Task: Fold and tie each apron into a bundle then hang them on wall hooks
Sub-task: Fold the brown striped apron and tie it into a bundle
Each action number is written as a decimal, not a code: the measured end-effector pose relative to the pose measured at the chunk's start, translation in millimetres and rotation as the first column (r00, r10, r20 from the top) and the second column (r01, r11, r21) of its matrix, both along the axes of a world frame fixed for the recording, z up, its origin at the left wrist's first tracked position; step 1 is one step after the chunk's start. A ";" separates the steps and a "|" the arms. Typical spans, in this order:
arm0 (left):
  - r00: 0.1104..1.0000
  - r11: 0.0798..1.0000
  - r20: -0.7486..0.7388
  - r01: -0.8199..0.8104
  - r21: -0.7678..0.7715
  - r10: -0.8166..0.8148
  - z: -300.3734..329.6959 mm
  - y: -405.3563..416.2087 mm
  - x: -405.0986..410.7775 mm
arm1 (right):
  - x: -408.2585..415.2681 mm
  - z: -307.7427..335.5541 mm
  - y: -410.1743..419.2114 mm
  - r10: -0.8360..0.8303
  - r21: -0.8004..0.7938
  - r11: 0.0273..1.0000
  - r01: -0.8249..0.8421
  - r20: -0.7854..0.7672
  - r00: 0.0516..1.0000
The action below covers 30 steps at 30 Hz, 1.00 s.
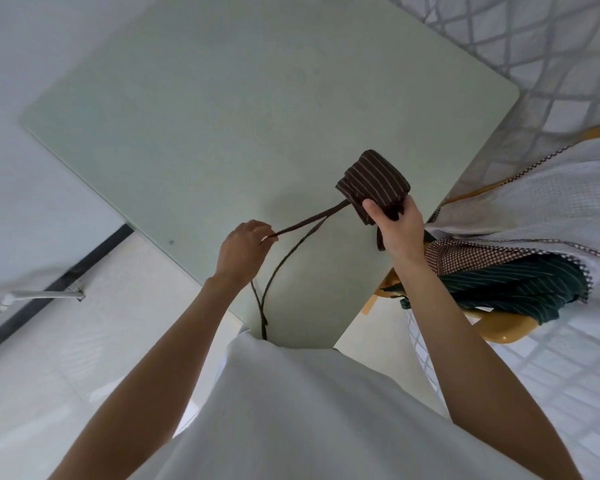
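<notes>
Below table edge [222, 282], strap [291, 230] ends hidden by shirt [309, 410].

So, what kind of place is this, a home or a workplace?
Probably a home dining corner, though I cannot be sure. A plain pale green table stands on a tiled floor, and a wooden chair beside it holds spare aprons.

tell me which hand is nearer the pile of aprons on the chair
Right. The right hand, gripping the rolled brown apron, is just beside the pile of aprons; the left hand, pinching a strap, is farther off over the table.
</notes>
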<state>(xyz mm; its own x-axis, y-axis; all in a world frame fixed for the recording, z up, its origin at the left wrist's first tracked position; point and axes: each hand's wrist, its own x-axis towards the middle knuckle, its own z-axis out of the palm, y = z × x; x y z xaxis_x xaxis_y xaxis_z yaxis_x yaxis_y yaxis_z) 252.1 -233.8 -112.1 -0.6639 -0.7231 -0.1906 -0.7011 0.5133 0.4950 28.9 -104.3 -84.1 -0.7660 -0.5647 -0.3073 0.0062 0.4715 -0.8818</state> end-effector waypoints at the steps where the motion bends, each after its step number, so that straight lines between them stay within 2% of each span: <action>1: 0.992 1.000 -0.123 0.007 -0.005 -0.008 5.8 -2.3 0.6 | 1.1 1.7 0.9 -0.002 -0.014 1.000 0.002 -0.038 0.999; 3: 0.953 0.991 -0.275 0.136 0.012 -0.127 19.9 -3.5 1.0 | -0.6 7.6 1.9 -0.060 -0.057 0.997 0.055 -0.089 0.994; 5: 0.904 0.945 -0.278 0.314 -0.086 -0.326 35.0 1.8 -3.0 | -7.2 13.1 2.0 -0.104 -0.049 0.994 0.098 -0.160 0.982; 7: 0.851 0.875 -0.233 0.418 -0.244 -0.471 47.2 5.9 -10.4 | -16.6 15.7 6.0 0.028 0.053 0.999 -0.010 -0.360 0.932; 8: 0.835 0.851 -0.228 0.427 -0.305 -0.500 53.0 4.4 -15.5 | -21.2 17.9 8.4 0.182 0.170 0.979 -0.113 -0.475 0.861; 9: 0.823 0.835 -0.236 0.424 -0.350 -0.517 60.3 0.5 -20.7 | -24.7 20.3 11.3 0.378 0.322 0.918 -0.230 -0.545 0.748; 11: 0.812 0.838 -0.266 0.423 -0.346 -0.520 75.4 -8.4 -30.4 | -22.3 27.0 16.7 0.730 0.570 0.682 -0.458 -0.501 0.465; 12: 0.814 0.853 -0.280 0.433 -0.291 -0.508 83.2 -14.2 -34.9 | -18.8 29.0 18.6 0.822 0.604 0.569 -0.558 -0.443 0.359; 13: 0.819 0.870 -0.296 0.447 -0.210 -0.492 91.5 -18.1 -38.5 | -13.3 32.8 21.3 0.866 0.579 0.495 -0.648 -0.395 0.308; 14: 0.824 0.884 -0.323 0.453 -0.115 -0.465 98.0 -20.1 -41.3 | -7.3 37.8 23.7 0.882 0.503 0.457 -0.734 -0.359 0.304; 17: 0.855 0.889 -0.473 0.371 0.269 -0.214 103.6 -19.0 -44.1 | 8.4 60.4 28.0 0.857 0.088 0.497 -0.863 -0.207 0.472; 19: 0.839 0.835 -0.543 0.315 0.451 -0.023 95.8 -11.2 -42.5 | 14.1 76.7 31.1 0.816 -0.145 0.556 -0.819 -0.090 0.570; 22: 0.827 0.809 -0.548 0.236 0.539 0.124 74.8 14.3 -40.0 | 18.2 85.7 31.2 0.725 -0.413 0.659 -0.629 0.124 0.678; 25: 0.862 0.808 -0.469 0.131 0.575 0.194 56.9 34.5 -37.5 | 18.5 79.8 26.4 0.553 -0.505 0.787 -0.354 0.323 0.768; 28: 0.884 0.924 -0.462 0.115 0.365 0.073 51.4 41.6 -30.3 | 18.3 78.4 26.3 0.442 -0.504 0.828 -0.247 0.314 0.841; 29: 0.863 0.911 -0.493 0.112 0.397 0.108 55.6 45.5 -27.8 | 18.7 79.6 26.8 0.425 -0.496 0.833 -0.244 0.293 0.856; 30: 0.833 0.860 -0.529 0.142 0.489 0.163 62.2 50.1 -26.4 | 19.0 81.2 27.3 0.418 -0.479 0.839 -0.256 0.269 0.867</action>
